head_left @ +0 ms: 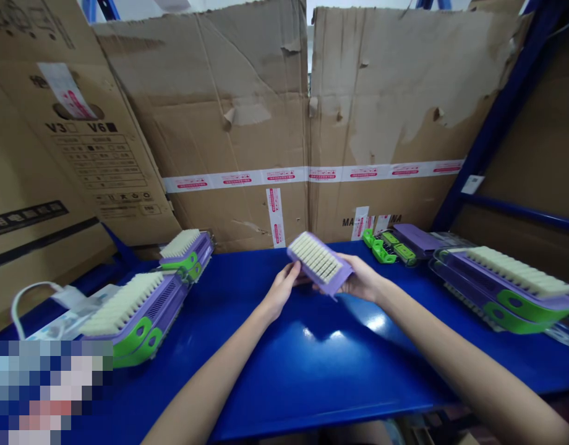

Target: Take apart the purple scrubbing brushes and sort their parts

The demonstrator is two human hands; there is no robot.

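Above the middle of the blue table, both hands hold a purple brush head (pixel 318 259) with rows of cream bristles facing up towards me. It is tilted, its right end lower than its left. My left hand (pixel 284 285) grips the left end, thumb along the near edge and the other fingers partly hidden underneath. At the right end, my right hand (pixel 359 278) is closed around the purple body, with most of its fingers behind or under it. No green part shows on this piece, unlike the brushes at the sides.
Purple-and-green brushes lie left (pixel 127 309) and right (pixel 507 284) on the blue table (pixel 266 383). Small green parts (pixel 389 246) sit at the back right. Cardboard sheets (pixel 229 123) wall the rear, and a blue metal post (pixel 493 117) rises at right. A white cable (pixel 22 303) loops at left.
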